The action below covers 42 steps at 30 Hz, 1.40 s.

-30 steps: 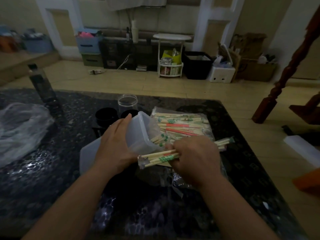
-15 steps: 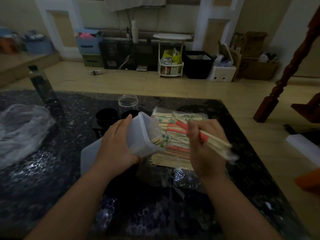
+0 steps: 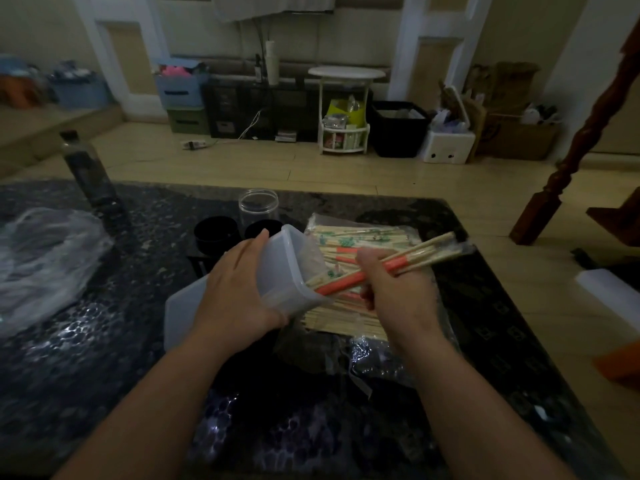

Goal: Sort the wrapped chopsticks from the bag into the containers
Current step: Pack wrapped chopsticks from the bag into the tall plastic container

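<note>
Since half a second ago, the right hand has swung its bundle of red-banded wrapped chopsticks round, so the near ends now poke into the mouth of the translucent container. Right-hand fingers curl tightly round the bundle's middle. The left hand grips the container's side, tilting its opening toward the bundle, just above the dark table. More wrapped chopsticks lie in the clear bag beneath and behind both hands. These sticks look light and stiff, but their plastic sleeves are probably slick, so a loose bundle may fan apart. Holding near mid-length, as here, seems the steadiest grip.
</note>
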Each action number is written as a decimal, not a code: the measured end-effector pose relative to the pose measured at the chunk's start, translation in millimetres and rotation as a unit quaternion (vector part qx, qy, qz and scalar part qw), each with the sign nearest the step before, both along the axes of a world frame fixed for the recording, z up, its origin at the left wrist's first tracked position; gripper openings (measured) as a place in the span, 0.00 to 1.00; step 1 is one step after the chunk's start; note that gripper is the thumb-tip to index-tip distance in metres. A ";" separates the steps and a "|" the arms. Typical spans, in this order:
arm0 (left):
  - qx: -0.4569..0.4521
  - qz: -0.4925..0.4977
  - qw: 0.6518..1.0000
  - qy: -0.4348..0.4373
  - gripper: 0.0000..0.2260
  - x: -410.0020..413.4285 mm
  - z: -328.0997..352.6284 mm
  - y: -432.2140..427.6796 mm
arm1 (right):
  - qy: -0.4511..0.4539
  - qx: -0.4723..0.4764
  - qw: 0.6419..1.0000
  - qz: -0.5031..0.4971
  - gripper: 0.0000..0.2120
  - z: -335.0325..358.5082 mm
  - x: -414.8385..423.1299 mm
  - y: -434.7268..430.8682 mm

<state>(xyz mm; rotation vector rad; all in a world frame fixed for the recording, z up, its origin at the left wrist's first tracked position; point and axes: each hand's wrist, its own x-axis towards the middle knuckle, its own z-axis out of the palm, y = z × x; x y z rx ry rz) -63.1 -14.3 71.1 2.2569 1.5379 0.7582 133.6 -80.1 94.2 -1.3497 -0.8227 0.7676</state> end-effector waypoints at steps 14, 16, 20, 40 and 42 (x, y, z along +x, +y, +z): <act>-0.014 0.001 1.000 0.002 0.59 2.2 2.6 -2.9 | 0.096 -0.015 0.995 -0.002 0.04 -20.9 0.0 11.5; -0.012 0.002 1.000 0.003 0.59 1.6 1.3 -2.5 | 0.082 -0.007 0.996 -0.017 0.05 -20.8 2.5 11.9; -0.011 0.000 1.000 0.001 0.59 1.8 1.2 -2.4 | -0.007 -0.043 0.995 0.086 0.06 -20.4 1.0 8.5; -0.014 0.015 1.000 -0.016 0.59 -1.5 2.0 0.3 | -0.120 -0.314 0.927 0.170 0.09 -33.4 9.9 8.2; -0.013 0.016 1.000 -0.013 0.59 -1.8 2.1 0.2 | -0.115 -0.368 0.901 0.199 0.11 -37.6 8.9 6.7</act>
